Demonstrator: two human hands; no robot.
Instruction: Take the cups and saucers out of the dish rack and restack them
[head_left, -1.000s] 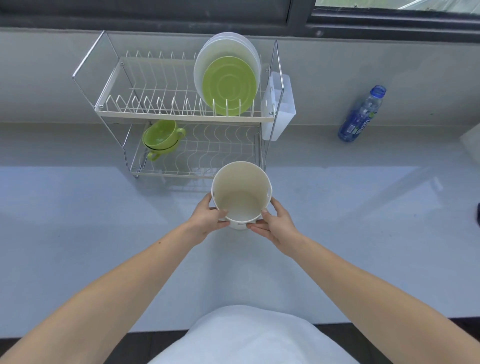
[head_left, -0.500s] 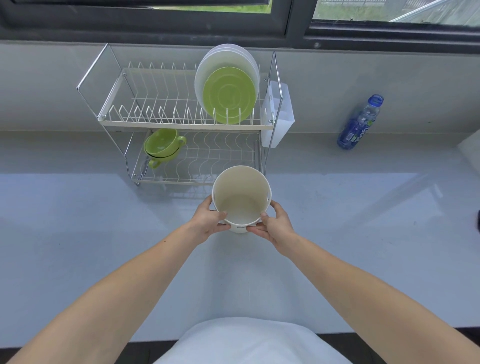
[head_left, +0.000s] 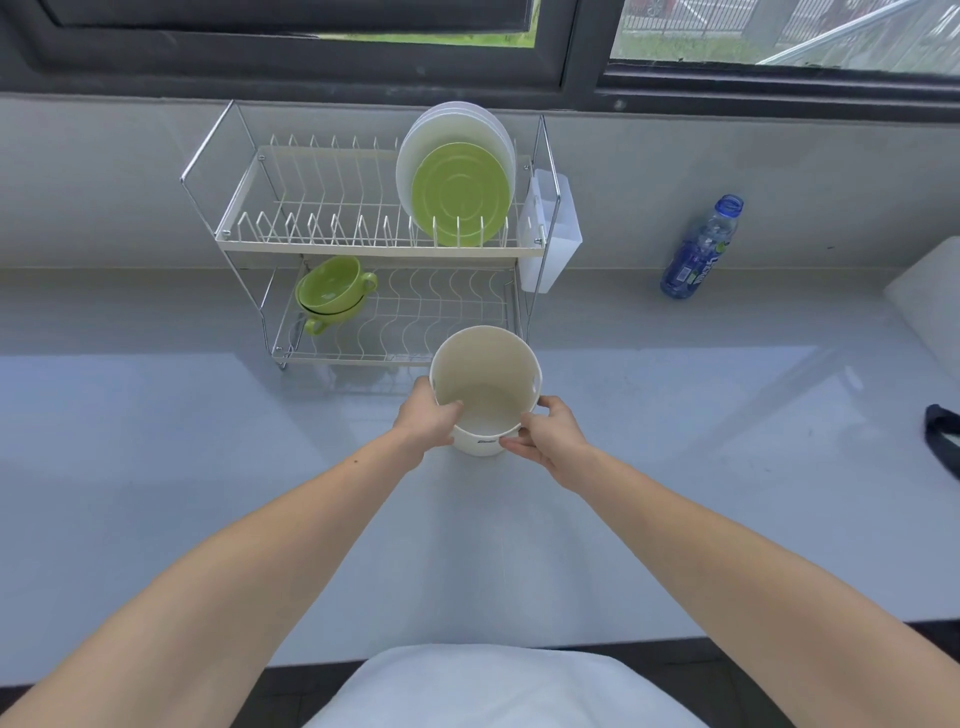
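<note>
On the lower shelf of the dish rack (head_left: 379, 252), at its left end by the table's (head_left: 156, 441) far edge, two green cups (head_left: 332, 291) sit nested and tilted; a careless pull could part them or catch the shelf above. The green saucer (head_left: 460, 192) stands upright top right. The left hand (head_left: 423, 421) and right hand (head_left: 550, 439) clamp a cream tub (head_left: 485, 384), crowding the rack's front. A bottle (head_left: 698, 249) stands far right; freest room lies toward the left edge
</note>
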